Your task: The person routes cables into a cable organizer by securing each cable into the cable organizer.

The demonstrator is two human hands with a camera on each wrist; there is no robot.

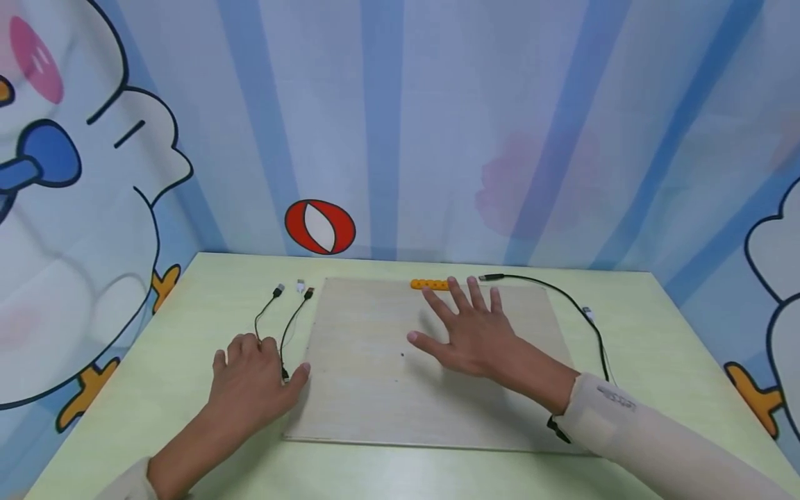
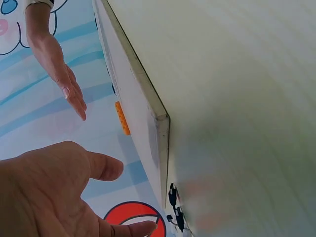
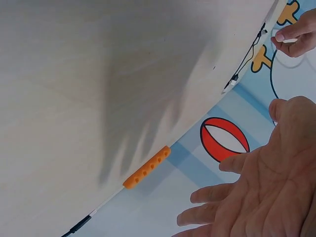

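My right hand (image 1: 478, 340) hovers over the wooden board (image 1: 356, 389) with its fingers spread, holding nothing. Just beyond its fingertips, an orange strip with a row of notches (image 1: 428, 284) lies at the board's far edge; in the right wrist view the strip (image 3: 147, 168) shows whole. Left of the board, my left hand (image 1: 250, 378) is over the table, fingers loosely bent and nothing visible between thumb and finger. Two short black cables (image 1: 290, 322) with plugs lie just beyond it, partly hidden by the hand. A white plug (image 1: 301, 285) sits between their far ends.
A longer black cable (image 1: 562, 292) curves along the board's right side, passing under the right forearm. Its black end (image 1: 558, 428) shows beside the sleeve. Another white plug (image 1: 588, 314) lies by this cable. Behind the pale table (image 1: 206, 298) hangs a printed cloth (image 1: 431, 139).
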